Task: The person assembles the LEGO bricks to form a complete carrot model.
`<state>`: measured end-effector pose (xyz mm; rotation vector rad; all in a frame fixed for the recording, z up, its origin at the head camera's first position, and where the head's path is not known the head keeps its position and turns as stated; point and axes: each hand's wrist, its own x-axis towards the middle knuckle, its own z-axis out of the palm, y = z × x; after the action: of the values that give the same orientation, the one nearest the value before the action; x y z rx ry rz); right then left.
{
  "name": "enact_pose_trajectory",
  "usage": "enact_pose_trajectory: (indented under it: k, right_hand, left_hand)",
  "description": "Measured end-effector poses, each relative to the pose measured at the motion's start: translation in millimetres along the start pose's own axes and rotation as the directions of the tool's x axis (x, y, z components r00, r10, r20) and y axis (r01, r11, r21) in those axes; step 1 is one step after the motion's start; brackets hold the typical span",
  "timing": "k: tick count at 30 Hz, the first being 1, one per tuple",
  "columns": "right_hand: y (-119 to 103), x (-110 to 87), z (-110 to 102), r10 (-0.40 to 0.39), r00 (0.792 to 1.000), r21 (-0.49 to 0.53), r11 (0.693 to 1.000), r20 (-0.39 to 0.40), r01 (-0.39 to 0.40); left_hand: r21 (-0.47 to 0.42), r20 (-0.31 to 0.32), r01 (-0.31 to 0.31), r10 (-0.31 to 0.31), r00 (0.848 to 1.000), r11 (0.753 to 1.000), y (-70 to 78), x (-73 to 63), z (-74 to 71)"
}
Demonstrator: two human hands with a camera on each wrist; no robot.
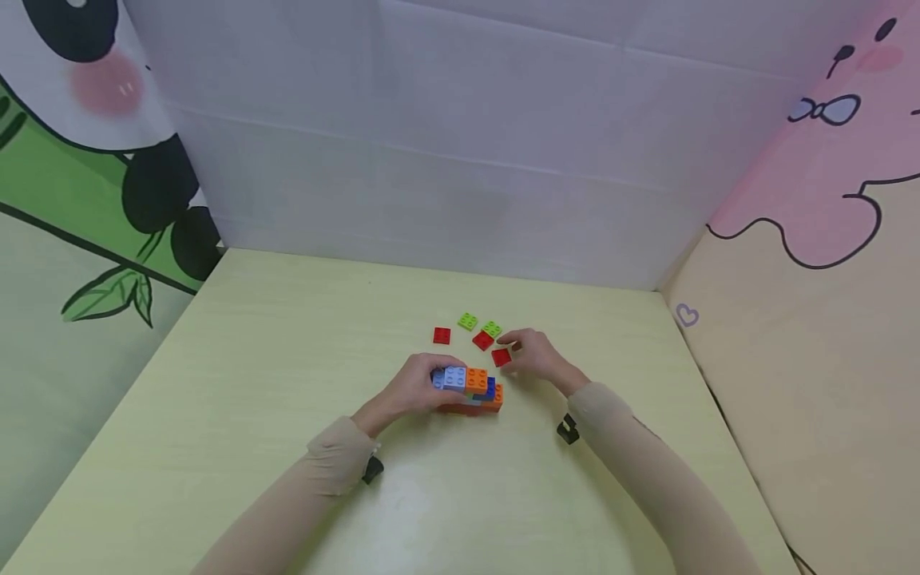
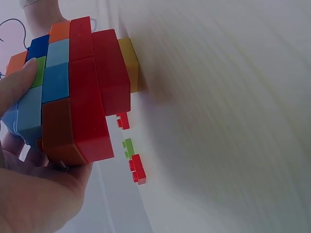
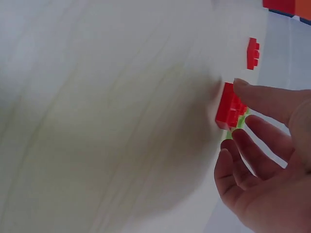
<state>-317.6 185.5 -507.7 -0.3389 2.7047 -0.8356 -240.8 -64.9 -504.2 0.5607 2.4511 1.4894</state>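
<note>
My left hand grips a stack of joined building bricks, thumb on the near side. Light blue and orange bricks form the top of the stack. In the left wrist view, red bricks and a yellow brick show on its underside, close over the table. To the right of the stack, my right hand reaches in at a loose red brick. The right wrist view has the thumb tip right at this red brick, with the other fingers spread apart from the thumb and slightly bent.
Beyond the stack lie two more red bricks and two lime green bricks on the pale wooden table. A white wall rises behind the table, and printed panels stand at both sides.
</note>
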Motion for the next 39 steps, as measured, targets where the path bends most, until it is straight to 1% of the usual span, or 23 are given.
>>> enact_pose_trajectory:
  k: [4,9,19,25,28,34,39]
  right_hand:
    - [2.9,4.2,5.8,0.025,1.0,-0.028,0.999,0.006,-0.025]
    - [3.7,4.6,10.4,0.05,0.999,-0.028,0.998,-0.012,-0.051]
    - [6.6,3.8,12.0,0.024,0.999,-0.027,0.999,-0.035,-0.025]
    - [7.0,1.0,11.8,0.013,0.998,-0.025,1.0,-0.058,-0.015]
    - [6.0,-2.8,9.8,0.011,0.998,-0.001,1.0,-0.058,-0.011]
    - [4.3,-10.7,3.0,0.017,0.998,0.091,0.996,-0.061,-0.011]
    - [-1.8,-20.9,-4.8,-0.02,0.997,0.126,0.992,-0.073,0.029]
  left_hand:
    - [0.017,0.003,-0.003,0.003,1.0,1.0,0.3,-0.6,0.9]
    - [0.035,0.005,0.001,-0.002,1.0,0.999,2.4,-1.2,1.0]
    - [0.03,0.026,-0.026,0.025,0.999,0.999,4.5,-1.7,-0.4]
    - [0.029,0.022,-0.014,0.013,1.0,0.999,4.5,-1.0,-0.7]
    - [0.025,0.019,-0.013,0.012,1.0,1.0,3.9,-0.7,-0.7]
    - [0.022,0.017,-0.005,0.005,1.0,1.0,3.8,-0.6,-0.9]
    - [0.018,0.021,-0.002,0.001,1.0,1.0,4.9,-0.7,-0.1]
